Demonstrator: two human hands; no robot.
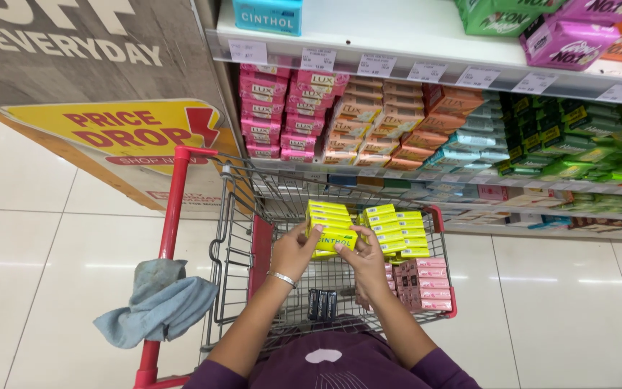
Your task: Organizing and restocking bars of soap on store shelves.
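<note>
Both my hands hold one yellow soap box (pixel 337 240) above a wire shopping cart (pixel 242 216). My left hand (pixel 293 252), with a silver bangle at the wrist, grips the box's left end. Its right end is gripped by my right hand (pixel 366 262). The box rests against a stack of yellow soap boxes (pixel 327 215) standing in the cart. A second stack of yellow soap boxes (pixel 396 229) stands to the right of it, and pink soap boxes (pixel 424 283) lie below that. Small dark items (pixel 322 303) lie on the cart's floor.
A blue-grey cloth (pixel 158 299) hangs over the cart's red handle (pixel 171 216). Store shelves (pixel 426 75) beyond the cart carry pink, orange, teal and green soap boxes with price tags along the edge. A yellow price sign (pixel 120 130) is on the shelf end at left. White floor tiles lie all around.
</note>
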